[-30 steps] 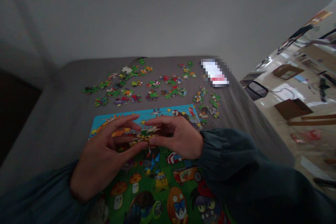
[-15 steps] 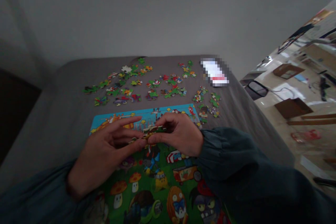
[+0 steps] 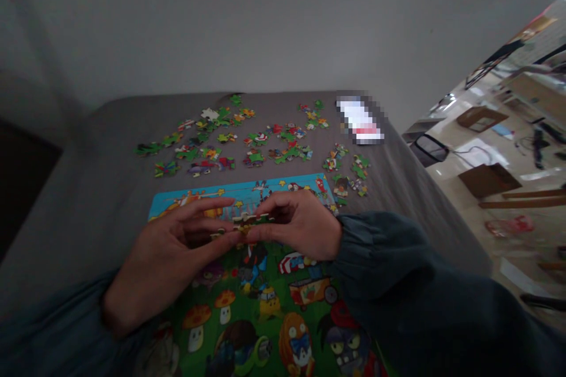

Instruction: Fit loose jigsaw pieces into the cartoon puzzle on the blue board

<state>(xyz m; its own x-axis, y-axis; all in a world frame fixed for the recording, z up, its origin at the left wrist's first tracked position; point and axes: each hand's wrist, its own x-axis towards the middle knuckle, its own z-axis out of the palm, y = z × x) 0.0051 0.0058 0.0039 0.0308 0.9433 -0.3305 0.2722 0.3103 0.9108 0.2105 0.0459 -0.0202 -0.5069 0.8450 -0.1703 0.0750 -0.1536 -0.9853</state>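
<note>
1. My left fingers (image 3: 227, 240) and right fingers (image 3: 267, 232) are pinching thin, knobbly-edged, green-and-yellow jigsaw pieces (image 3: 242, 225), nearly closed, at frame centre.
2. I'm seemingly joining them; the next move is probably calling for aligned edges.

The person's left hand (image 3: 170, 256) and right hand (image 3: 298, 227) are pinching some thin jigsaw pieces (image 3: 250, 221) above a colourful cartoon picture (image 3: 269, 330). Loose puzzle pieces (image 3: 292, 153) are lying scattered beyond it on grey cloth (image 3: 110, 188), while a pixelated, bright-screened phone (image 3: 359, 116) is resting near the far right corner.
</note>
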